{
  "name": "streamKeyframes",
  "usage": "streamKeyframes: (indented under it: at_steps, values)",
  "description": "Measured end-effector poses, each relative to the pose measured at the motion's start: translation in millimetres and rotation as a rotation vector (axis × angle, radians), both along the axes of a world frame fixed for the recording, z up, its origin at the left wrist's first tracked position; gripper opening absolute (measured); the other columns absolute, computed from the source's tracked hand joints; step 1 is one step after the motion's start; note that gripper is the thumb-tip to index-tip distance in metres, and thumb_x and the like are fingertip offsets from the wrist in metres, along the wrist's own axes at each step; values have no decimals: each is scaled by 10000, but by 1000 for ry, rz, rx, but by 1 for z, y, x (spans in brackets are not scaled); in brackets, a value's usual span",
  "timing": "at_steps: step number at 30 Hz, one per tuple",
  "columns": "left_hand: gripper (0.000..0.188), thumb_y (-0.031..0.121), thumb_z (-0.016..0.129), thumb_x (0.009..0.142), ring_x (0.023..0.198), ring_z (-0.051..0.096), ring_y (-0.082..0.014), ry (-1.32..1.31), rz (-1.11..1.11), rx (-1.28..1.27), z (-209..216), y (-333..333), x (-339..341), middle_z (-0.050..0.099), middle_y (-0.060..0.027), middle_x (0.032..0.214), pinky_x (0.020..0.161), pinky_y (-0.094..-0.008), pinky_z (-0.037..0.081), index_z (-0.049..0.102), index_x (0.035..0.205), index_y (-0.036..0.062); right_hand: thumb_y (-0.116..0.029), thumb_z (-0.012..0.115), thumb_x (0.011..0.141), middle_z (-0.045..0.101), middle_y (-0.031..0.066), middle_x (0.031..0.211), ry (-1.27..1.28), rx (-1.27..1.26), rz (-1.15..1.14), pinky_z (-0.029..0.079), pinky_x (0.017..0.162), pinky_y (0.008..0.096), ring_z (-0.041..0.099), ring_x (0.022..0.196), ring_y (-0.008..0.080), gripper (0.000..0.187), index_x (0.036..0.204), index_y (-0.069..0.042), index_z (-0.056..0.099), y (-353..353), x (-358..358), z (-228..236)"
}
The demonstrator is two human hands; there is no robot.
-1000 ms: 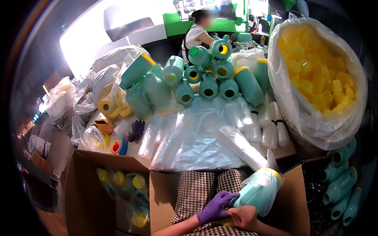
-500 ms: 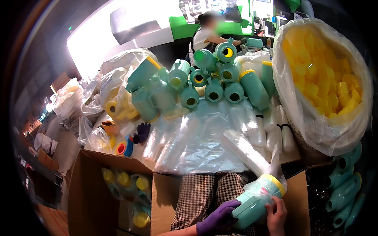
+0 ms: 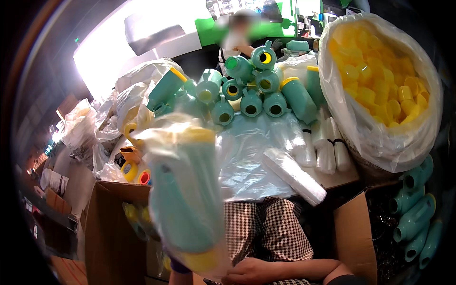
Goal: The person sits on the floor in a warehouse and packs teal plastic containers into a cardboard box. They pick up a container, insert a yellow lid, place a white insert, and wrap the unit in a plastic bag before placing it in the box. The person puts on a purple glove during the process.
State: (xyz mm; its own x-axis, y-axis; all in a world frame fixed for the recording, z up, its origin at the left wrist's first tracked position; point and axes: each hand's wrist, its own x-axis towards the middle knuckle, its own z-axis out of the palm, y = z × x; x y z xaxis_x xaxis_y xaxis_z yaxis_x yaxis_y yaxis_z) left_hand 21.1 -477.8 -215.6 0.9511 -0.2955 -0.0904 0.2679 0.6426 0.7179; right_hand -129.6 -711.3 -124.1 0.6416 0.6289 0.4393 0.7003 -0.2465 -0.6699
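Note:
A green plastic jug [image 3: 187, 194] with yellow ends stands almost upright in a clear plastic bag [image 3: 173, 126], left of centre and smeared by motion. My left hand [image 3: 178, 267], in a purple glove, supports it from behind at the lower end; its fingers are hidden by the jug. My bare right hand [image 3: 248, 272] lies at the jug's lower end, its fingers curled at the edge of the bag. Beyond them a stack of clear flat bags [image 3: 251, 161] covers the table, with a rolled bundle of bags [image 3: 294, 175] at its right.
Open green jugs [image 3: 250, 105] are piled at the back of the table. A big lined sack of yellow cups [image 3: 380, 85] stands at the right, above more jugs [image 3: 415, 218]. At left, an open cardboard box [image 3: 116, 232] holds bagged jugs. A person [image 3: 232, 40] works beyond the table.
The bagged jug has moved from the lower right to the left and been turned upright. Both hands have moved left with it. The rolled bag bundle now lies clear of the jug.

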Motion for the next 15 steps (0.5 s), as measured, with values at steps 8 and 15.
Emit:
streamKeyframes:
  at_steps: [8,15]
  values:
    - [520,394,514,1016,1161,578,-278,-31,260,1315,-42,153,82,569,-161,1306,976,-409,502,475,1369,14,-58,682,922,680,51,894,-19,289,-481,560,729,272,674,808,150,104,1025,-68,692,-105,97,-54]
    - [444,348,512,1014,1111,603,-279,-61,-203,1956,-119,157,105,616,-175,1234,952,-404,506,547,1306,15,-400,531,1030,578,73,1343,605,1047,-1613,497,628,322,708,792,188,546,1463,-100,392,-402,247,-100]
